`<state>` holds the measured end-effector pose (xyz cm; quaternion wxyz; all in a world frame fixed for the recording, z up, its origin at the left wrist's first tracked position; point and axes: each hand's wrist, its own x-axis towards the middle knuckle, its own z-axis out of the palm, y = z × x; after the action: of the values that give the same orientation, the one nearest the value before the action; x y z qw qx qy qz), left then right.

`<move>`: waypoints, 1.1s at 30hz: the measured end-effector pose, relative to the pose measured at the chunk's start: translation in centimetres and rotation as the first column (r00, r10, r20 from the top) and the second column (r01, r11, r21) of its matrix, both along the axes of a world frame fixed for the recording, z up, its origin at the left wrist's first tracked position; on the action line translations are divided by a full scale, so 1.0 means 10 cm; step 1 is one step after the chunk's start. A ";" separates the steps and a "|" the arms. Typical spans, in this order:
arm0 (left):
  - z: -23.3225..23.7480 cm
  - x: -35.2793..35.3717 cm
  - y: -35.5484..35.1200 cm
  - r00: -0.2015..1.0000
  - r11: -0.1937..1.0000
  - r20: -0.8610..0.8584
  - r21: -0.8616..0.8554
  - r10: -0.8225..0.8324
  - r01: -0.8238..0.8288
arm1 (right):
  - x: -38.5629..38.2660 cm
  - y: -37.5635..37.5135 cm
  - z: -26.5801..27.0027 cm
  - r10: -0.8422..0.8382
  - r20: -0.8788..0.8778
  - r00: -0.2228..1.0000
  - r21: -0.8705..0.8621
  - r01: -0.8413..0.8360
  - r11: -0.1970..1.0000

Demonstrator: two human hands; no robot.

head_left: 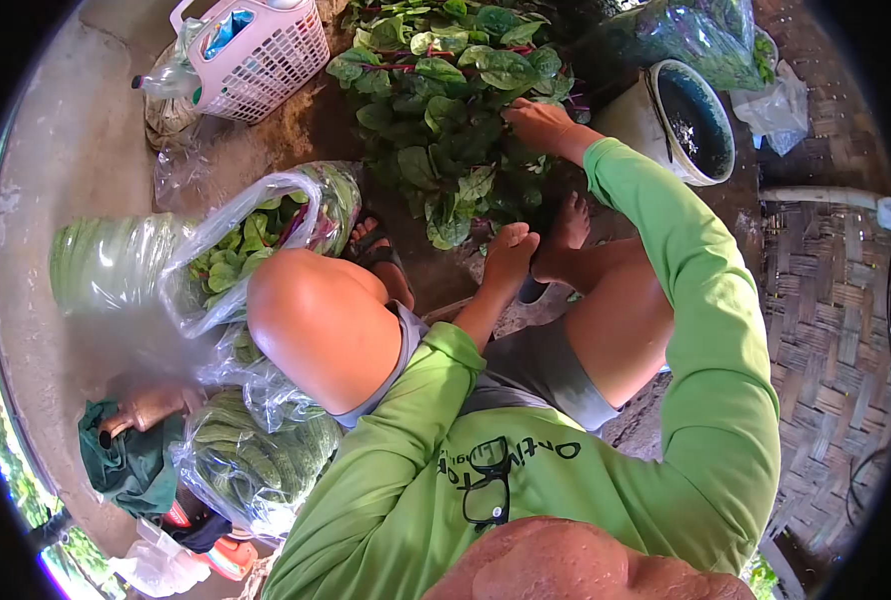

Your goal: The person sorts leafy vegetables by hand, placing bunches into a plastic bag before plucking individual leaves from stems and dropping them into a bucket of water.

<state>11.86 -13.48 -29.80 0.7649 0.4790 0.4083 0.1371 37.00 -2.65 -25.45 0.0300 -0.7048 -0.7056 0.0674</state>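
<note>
A big heap of leafy greens (446, 110) with dark red stems lies in front of me. My right hand (543, 127) is at the right side of the heap, its fingers bent and closed on the greens. Between my knees, my left hand (511, 254) is curled into a fist just below the heap's near edge. Whatever it grips is hidden by the fingers. To my left, an open clear plastic bag (181, 285) holds more loose greens.
At left stand a pink basket (266, 60) with a bottle, stacked plastic-wrapped bundles (116, 262) and a bag of long green vegetables (256, 455). A bucket (656, 120) of dark liquid stands right of the heap, near a bagged bundle of greens (691, 40). Woven matting (826, 330) lies far right.
</note>
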 end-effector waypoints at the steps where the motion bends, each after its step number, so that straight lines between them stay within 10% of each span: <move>1: 0.11 0.01 0.02 1.000 1.000 -0.002 -0.017 0.013 -0.013 | -0.04 0.00 -0.02 -0.002 -0.001 1.000 -0.015 0.002 1.000; 13: -0.07 0.07 -0.05 0.998 1.000 0.055 0.013 0.002 -0.003 | -0.28 -0.25 -0.22 0.238 0.057 0.970 -0.397 -0.197 0.896; 22: -0.37 0.04 -0.28 0.977 0.971 -0.078 0.123 -0.197 0.205 | -0.48 -0.74 -0.42 0.205 -0.217 0.954 -0.633 -0.298 0.715; 25: -0.32 0.01 -0.31 0.973 0.967 -0.132 0.146 -0.190 0.208 | -0.31 -0.37 -0.01 0.589 0.051 0.806 -0.671 -0.409 0.619; 30: -0.25 -0.01 -0.23 0.949 0.945 -0.201 0.171 -0.243 0.278 | 0.08 -0.19 -0.02 -0.045 -0.015 0.999 -0.200 0.041 0.979; 33: -0.34 -0.03 -0.14 0.939 0.896 -0.264 0.326 -0.222 0.303 | 0.19 -0.07 -0.63 0.098 0.151 0.984 -0.144 -0.076 0.987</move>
<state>11.53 -14.84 -33.25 0.6253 0.6745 0.3892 0.0511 38.94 -3.38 -31.71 -0.0777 -0.6766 -0.7297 0.0614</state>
